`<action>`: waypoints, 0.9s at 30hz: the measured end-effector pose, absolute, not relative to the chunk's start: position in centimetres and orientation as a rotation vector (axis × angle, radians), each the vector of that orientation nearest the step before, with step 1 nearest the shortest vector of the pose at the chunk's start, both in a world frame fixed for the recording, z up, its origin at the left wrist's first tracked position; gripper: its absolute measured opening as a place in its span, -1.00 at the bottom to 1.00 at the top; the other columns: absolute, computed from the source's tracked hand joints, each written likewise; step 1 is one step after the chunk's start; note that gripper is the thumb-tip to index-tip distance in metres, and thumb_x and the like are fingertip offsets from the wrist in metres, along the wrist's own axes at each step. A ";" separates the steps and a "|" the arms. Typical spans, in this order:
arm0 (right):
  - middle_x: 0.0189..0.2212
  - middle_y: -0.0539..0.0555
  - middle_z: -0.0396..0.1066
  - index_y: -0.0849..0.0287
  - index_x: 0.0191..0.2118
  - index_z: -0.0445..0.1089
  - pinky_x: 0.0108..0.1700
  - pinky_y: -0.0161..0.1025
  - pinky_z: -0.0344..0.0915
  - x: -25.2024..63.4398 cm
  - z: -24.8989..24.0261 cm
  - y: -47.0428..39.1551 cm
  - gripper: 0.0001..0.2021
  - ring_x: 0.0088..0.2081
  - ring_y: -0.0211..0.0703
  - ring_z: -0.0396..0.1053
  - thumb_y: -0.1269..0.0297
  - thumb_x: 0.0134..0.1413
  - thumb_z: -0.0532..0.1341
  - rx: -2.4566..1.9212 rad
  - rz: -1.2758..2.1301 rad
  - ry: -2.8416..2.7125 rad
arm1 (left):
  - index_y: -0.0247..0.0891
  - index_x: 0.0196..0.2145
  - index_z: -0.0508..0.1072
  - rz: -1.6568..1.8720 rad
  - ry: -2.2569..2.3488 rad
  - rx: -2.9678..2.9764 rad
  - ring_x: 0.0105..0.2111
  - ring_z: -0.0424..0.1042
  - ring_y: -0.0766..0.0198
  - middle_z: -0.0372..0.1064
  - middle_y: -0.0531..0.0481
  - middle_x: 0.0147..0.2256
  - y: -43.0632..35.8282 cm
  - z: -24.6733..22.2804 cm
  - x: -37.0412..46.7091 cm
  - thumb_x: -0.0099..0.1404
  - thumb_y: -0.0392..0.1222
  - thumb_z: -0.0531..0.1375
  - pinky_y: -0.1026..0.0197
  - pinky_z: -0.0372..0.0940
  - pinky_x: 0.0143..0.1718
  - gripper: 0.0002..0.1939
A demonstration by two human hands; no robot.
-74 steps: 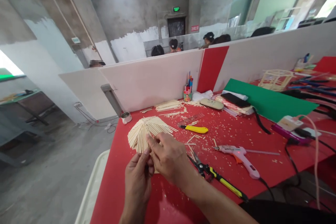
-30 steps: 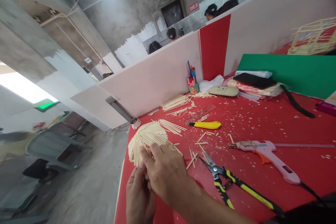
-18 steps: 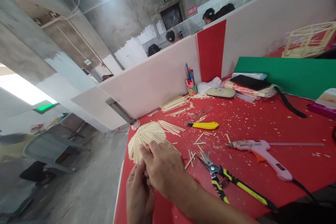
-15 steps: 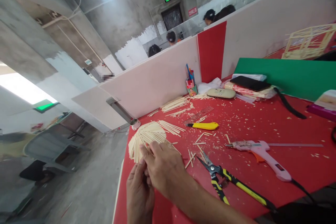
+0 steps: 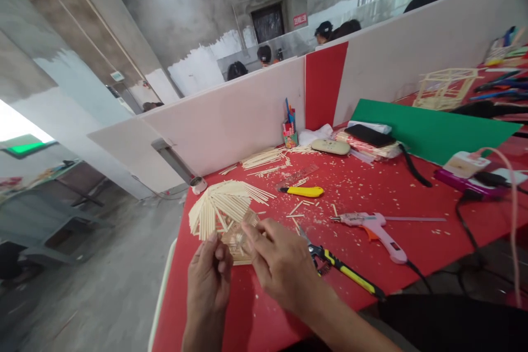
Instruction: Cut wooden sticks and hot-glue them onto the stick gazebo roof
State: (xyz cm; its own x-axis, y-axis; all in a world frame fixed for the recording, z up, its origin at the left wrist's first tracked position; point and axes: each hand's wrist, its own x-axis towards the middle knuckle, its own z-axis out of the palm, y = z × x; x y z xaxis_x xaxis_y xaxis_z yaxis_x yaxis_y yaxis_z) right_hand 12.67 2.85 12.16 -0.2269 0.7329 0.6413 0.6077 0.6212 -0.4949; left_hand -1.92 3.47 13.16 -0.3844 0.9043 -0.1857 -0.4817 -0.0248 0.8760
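Pale wooden sticks, laid side by side in sloping panels, form the fan-like roof of a stick model [image 5: 223,203] near the left edge of a red tabletop [image 5: 256,308]. The left hand [image 5: 209,275] is at the roof's near edge, thumb and fingertips brought close together; whether a stick is pinched there cannot be told. The right hand [image 5: 286,264] is curled, its fingertips at the model's lower right part; whether they grip anything is hidden.

Just behind the roof, loose sticks [image 5: 260,193] fan out, and a small round tin [image 5: 198,185] sits beyond its left side. To the right lie a yellow utility knife [image 5: 304,191], black-and-yellow shears [image 5: 344,273] partly covered by the right hand, and a pink glue gun [image 5: 377,228] with a glue stick projecting from its back, all among scattered shavings.

Farther back, along a white partition [image 5: 231,132], are a heap of sticks [image 5: 262,158], a pen cup [image 5: 290,136], an oval case [image 5: 330,146] and a black phone [image 5: 368,135] on packaged sticks [image 5: 377,149]. Beyond a green board [image 5: 433,132] stands an open stick frame [image 5: 445,89].
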 end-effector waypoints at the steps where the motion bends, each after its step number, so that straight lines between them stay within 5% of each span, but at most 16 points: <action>1: -0.24 0.13 0.36 0.15 0.13 0.23 -0.30 -0.24 0.24 12.7 11.9 2.8 -0.62 -0.27 -0.15 0.32 0.36 0.20 0.02 -1.074 0.172 -1.921 | -0.29 -0.61 0.25 1.628 1.133 0.526 -0.77 0.02 0.55 0.11 0.23 -0.73 3.4 13.2 -1.9 -0.07 -0.20 0.38 0.47 0.00 -0.77 -0.68; 14: -0.30 0.12 0.39 0.16 0.05 0.34 -0.29 -0.27 0.26 12.1 12.2 2.1 -0.67 -0.28 -0.17 0.35 0.32 0.22 0.01 -1.037 0.325 -1.855 | -0.30 -0.64 0.21 1.401 0.801 0.401 -0.80 -0.02 0.60 0.07 0.25 -0.73 2.2 12.1 -1.9 -0.01 -0.19 0.38 0.49 -0.06 -0.78 -0.62; 21: -0.39 0.01 0.41 0.15 -0.15 0.48 -0.33 -0.38 0.27 12.9 12.9 2.7 -0.75 -0.37 -0.30 0.35 0.21 0.17 0.11 -0.933 0.944 -1.492 | -0.30 -0.62 0.26 1.242 0.878 0.465 -0.79 -0.07 0.59 0.08 0.24 -0.75 0.1 10.7 0.3 -0.05 -0.14 0.40 0.45 -0.06 -0.75 -0.63; 27: -0.58 -0.08 0.30 0.19 -0.51 0.46 -0.40 -0.41 0.21 14.8 11.6 2.8 -0.76 -0.46 -0.34 0.29 0.28 0.10 0.15 -0.924 1.136 -1.409 | -0.33 -0.46 0.46 1.186 1.024 0.636 -0.61 0.29 0.41 0.36 0.06 -0.59 -0.3 9.5 1.7 -0.09 -0.11 0.42 0.42 0.09 -0.68 -0.70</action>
